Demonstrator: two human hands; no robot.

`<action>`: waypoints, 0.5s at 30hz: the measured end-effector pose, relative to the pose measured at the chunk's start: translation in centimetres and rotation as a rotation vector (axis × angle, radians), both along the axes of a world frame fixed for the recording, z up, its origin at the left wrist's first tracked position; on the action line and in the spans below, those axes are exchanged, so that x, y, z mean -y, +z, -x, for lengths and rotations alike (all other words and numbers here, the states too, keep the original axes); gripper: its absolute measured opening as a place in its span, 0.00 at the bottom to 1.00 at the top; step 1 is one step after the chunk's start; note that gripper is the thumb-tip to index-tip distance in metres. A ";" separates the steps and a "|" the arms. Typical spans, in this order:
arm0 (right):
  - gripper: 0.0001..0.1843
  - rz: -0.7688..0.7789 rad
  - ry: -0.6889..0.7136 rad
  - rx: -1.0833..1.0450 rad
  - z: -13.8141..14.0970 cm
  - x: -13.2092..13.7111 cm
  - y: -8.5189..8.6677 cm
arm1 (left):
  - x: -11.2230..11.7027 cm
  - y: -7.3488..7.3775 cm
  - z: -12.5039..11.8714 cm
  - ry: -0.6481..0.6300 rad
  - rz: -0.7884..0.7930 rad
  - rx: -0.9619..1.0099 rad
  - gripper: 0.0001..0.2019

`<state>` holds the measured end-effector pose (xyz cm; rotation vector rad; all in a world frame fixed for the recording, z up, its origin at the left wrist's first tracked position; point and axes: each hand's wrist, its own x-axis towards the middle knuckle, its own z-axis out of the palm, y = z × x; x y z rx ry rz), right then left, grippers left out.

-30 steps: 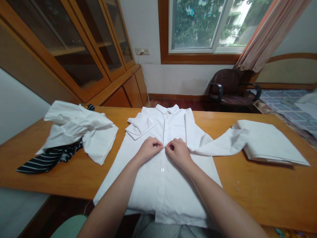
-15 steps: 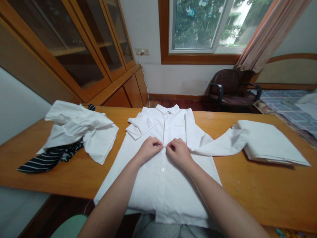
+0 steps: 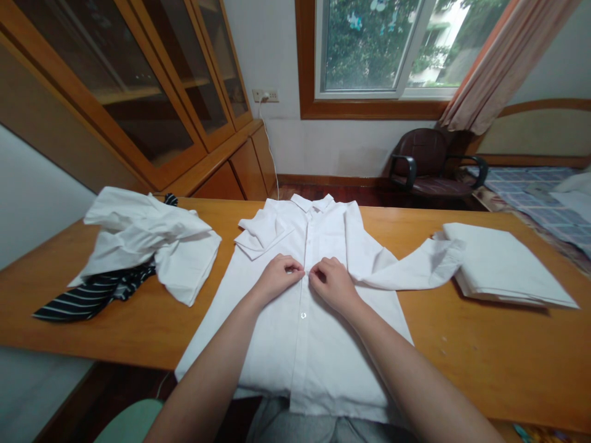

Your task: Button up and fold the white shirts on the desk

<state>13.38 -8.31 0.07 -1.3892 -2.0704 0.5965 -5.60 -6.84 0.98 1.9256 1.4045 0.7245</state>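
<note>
A white button-up shirt [image 3: 341, 357] lies front up on the wooden table, collar at the far side and hem over the near edge. My left hand [image 3: 279, 277] pinches the front placket from the left, thumb and fingertips together. From the right, my right hand [image 3: 333, 280] pinches the same placket, its fingertips almost meeting the left ones. What lies between the fingertips is too small to make out clearly. Below the hands a white button [image 3: 303, 315] shows on the placket. The shirt's left-side sleeve is folded inward, while the right-side sleeve stretches out to the right.
On the left of the table [image 3: 498, 369] lies a crumpled white garment [image 3: 138, 227] over a black striped tie [image 3: 78, 298]. A folded white cloth [image 3: 508, 264] sits at the right, touching the cuff. Beyond stand a chair [image 3: 425, 163] and a glass-door cabinet [image 3: 184, 154]. A green stool [image 3: 129, 424] is below.
Almost nothing differs. The right fingertips have shifted very slightly left towards the left ones at the placket; the shirt and other things stay put.
</note>
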 end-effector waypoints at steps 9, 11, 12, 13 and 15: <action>0.05 -0.015 0.012 0.001 0.1 0.0 -0.1 | 0.0 -0.1 0.0 0.003 0.002 0.006 0.06; 0.05 -0.016 0.006 -0.011 0.1 -0.1 -0.2 | 0.0 -0.1 0.0 0.005 0.006 0.009 0.06; 0.05 -0.018 0.001 -0.018 0.1 -0.1 -0.2 | 0.0 -0.1 0.0 0.003 0.006 0.010 0.06; 0.06 -0.020 -0.004 -0.026 0.0 -0.1 -0.2 | 0.0 -0.1 0.0 0.001 0.006 0.011 0.06; 0.06 -0.022 -0.009 -0.040 0.0 -0.2 -0.3 | 0.0 -0.1 0.0 0.001 0.007 0.014 0.06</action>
